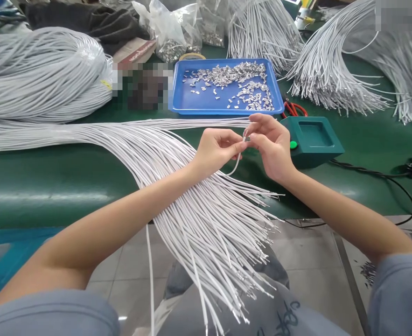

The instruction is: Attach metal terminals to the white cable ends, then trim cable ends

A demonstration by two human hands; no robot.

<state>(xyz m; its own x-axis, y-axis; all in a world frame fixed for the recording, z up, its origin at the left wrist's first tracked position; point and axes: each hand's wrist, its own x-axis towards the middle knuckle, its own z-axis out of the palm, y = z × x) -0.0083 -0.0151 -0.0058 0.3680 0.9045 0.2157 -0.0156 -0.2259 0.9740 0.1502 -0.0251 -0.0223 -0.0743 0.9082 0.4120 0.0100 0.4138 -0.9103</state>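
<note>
My left hand pinches a white cable near its end. Facing it, my right hand holds a small metal terminal between thumb and fingers, right at the cable's end. Whether the terminal sits on the wire is too small to tell. Under my left forearm a thick bundle of white cables fans out over the table edge toward my lap, many with bare or metal tips. Just beyond my hands lies a blue tray with many loose metal terminals.
A green device with a green button stands beside my right hand, its black cord trailing right. Red-handled pliers lie behind it. Coiled grey cables rest at left, more cable bundles at back right. Plastic bags hold metal parts.
</note>
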